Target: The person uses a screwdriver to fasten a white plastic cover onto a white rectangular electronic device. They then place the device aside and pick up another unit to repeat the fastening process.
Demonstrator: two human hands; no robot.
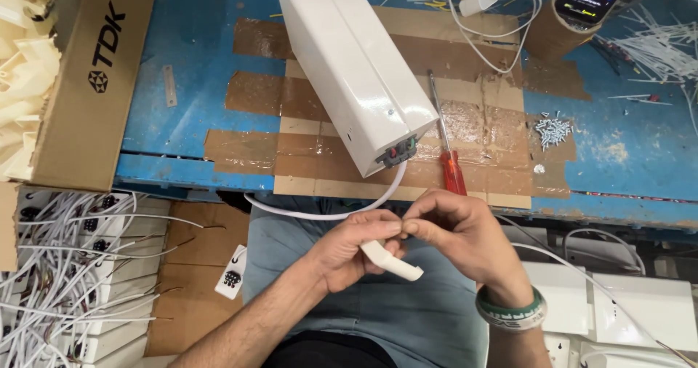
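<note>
While my left hand (349, 248) grips the white plastic cap (392, 260) and my right hand (454, 230) pinches its top edge, I'd keep both steady just off the desk's (182, 106) near edge.

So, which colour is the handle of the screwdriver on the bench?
Red; the screwdriver handle shows clearly in the head view.

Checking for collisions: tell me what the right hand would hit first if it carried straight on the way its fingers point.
The right hand points left, fingertips pinched. Straight on, it meets the left hand first, at its fingertips, which already look touching above the small white plastic piece. Depth is hard to judge.
</note>
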